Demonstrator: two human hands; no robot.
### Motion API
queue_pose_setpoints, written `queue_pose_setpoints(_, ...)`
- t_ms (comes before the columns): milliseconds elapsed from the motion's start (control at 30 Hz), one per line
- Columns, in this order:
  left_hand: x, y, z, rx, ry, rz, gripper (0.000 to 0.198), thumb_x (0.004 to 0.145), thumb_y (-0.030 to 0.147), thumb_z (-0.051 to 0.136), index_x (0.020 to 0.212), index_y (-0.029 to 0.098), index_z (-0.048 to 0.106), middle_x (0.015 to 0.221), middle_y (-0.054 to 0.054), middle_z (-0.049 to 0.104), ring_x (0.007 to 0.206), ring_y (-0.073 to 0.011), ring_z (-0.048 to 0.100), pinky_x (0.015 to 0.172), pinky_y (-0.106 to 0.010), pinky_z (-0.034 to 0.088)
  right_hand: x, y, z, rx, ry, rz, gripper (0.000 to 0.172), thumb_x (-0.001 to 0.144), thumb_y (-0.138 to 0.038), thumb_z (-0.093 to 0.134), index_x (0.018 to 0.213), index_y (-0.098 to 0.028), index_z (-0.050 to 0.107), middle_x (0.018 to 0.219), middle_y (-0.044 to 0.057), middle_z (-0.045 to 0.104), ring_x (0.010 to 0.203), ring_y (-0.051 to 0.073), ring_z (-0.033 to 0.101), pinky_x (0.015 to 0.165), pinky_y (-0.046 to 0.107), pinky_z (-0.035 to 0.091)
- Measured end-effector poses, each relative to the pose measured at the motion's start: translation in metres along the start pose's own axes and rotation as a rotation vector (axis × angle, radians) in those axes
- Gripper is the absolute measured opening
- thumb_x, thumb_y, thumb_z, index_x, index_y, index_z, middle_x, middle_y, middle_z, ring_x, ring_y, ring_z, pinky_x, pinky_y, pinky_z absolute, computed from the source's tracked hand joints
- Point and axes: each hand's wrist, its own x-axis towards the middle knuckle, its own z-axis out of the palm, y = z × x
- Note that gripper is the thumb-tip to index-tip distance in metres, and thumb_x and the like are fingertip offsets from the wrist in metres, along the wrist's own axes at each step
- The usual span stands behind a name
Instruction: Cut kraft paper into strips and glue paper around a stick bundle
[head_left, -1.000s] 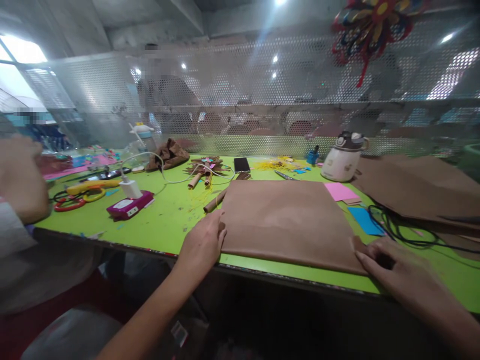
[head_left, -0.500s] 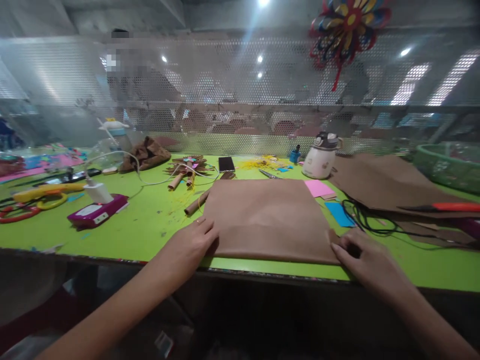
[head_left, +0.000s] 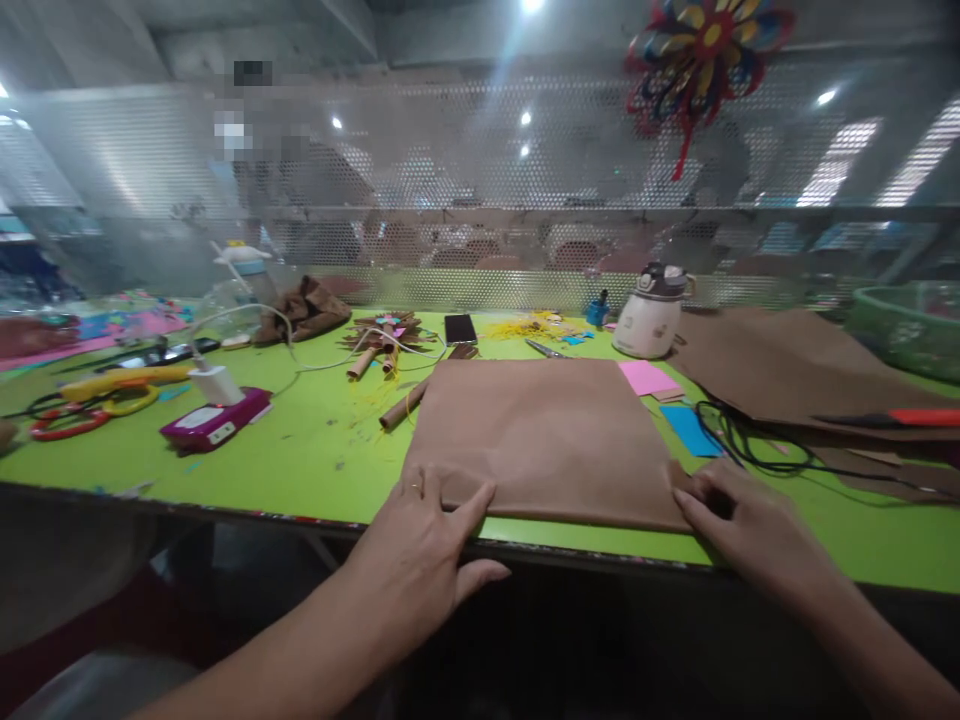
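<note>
A folded sheet of brown paper (head_left: 547,430) lies on the green table (head_left: 300,440), its folded edge along the table's front edge. My left hand (head_left: 427,530) rests spread on the sheet's lower left corner, fingers apart and thumb past the table edge. At the lower right corner, my right hand (head_left: 724,505) pinches the paper between thumb and fingers. Pink paper (head_left: 649,378) and blue paper (head_left: 690,431) lie beside the sheet's right side. A brown paper roll (head_left: 401,405) touches or nearly touches its left side.
On the left are a purple power strip (head_left: 217,422) with a white plug and scissors (head_left: 64,422). Behind stand a phone (head_left: 460,329) and a white bottle (head_left: 649,315). More brown paper (head_left: 765,355), a black cord (head_left: 757,455) and a green basket (head_left: 915,330) are on the right.
My left hand has gone from a pinch at the left edge to lying spread on the lower left corner. My right hand keeps its grip. The view has shifted slightly.
</note>
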Motion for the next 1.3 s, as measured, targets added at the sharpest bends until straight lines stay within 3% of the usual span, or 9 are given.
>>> queue_pose_setpoints(233, -0.007, 0.006, 0.000, -0.047, -0.056, -0.026, 0.073, 0.081, 0.066, 0.048, 0.140, 0.023, 0.042, 0.146, -0.023, 0.036, 0.119, -0.0446, 0.048, 0.094, -0.059, 0.039, -0.004, 0.012, 0.006, -0.021, -0.038, 0.068, 0.033, 0.076, -0.050, 0.050, 0.059, -0.023, 0.043, 0.059, 0.000, 0.049, 0.054, 0.016, 0.048, 0.054, 0.030, 0.036)
queue_pose_setpoints(433, -0.010, 0.011, 0.001, -0.093, -0.038, -0.019, 0.080, 0.083, 0.069, 0.041, 0.143, 0.018, 0.035, 0.147, -0.017, 0.039, 0.132, -0.0457, 0.032, 0.097, -0.061, 0.035, -0.002, 0.013, 0.005, -0.033, -0.088, 0.122, 0.037, 0.072, -0.058, 0.051, 0.058, -0.024, 0.046, 0.057, 0.000, 0.052, 0.049, 0.017, 0.049, 0.051, 0.032, 0.038)
queue_pose_setpoints(567, -0.007, 0.016, 0.011, -0.052, -0.016, 0.056, 0.088, 0.084, 0.072, 0.032, 0.139, 0.003, 0.039, 0.143, -0.026, 0.040, 0.135, -0.0442, 0.028, 0.106, -0.060, 0.025, -0.002, 0.010, 0.002, -0.030, -0.066, 0.106, 0.037, 0.071, -0.058, 0.050, 0.057, -0.024, 0.046, 0.055, 0.000, 0.052, 0.047, 0.017, 0.047, 0.050, 0.032, 0.038)
queue_pose_setpoints(667, -0.004, 0.022, 0.013, -0.026, -0.036, 0.079, 0.088, 0.085, 0.069, 0.036, 0.137, -0.003, 0.039, 0.140, -0.033, 0.038, 0.134, -0.0432, 0.031, 0.107, -0.054, 0.028, -0.002, 0.010, 0.003, -0.041, -0.065, 0.084, 0.036, 0.073, -0.056, 0.050, 0.058, -0.024, 0.046, 0.057, 0.001, 0.052, 0.050, 0.017, 0.049, 0.051, 0.031, 0.038)
queue_pose_setpoints(900, 0.002, 0.032, 0.001, -0.127, -0.061, 0.049, 0.077, 0.081, 0.066, 0.049, 0.147, 0.035, 0.023, 0.145, -0.024, 0.036, 0.130, -0.0467, 0.036, 0.095, -0.063, 0.034, -0.001, 0.004, 0.002, -0.048, -0.018, 0.053, 0.031, 0.074, -0.050, 0.050, 0.058, -0.024, 0.043, 0.059, 0.001, 0.051, 0.054, 0.018, 0.050, 0.054, 0.031, 0.037)
queue_pose_setpoints(1300, 0.005, 0.039, 0.006, -0.037, -0.070, 0.021, 0.088, 0.070, 0.062, 0.066, 0.144, 0.037, 0.026, 0.143, -0.026, 0.037, 0.129, -0.0507, 0.034, 0.092, -0.066, 0.031, 0.004, 0.008, 0.003, -0.048, -0.031, -0.033, 0.028, 0.074, -0.044, 0.050, 0.056, -0.024, 0.046, 0.061, 0.003, 0.053, 0.057, 0.019, 0.051, 0.057, 0.032, 0.038)
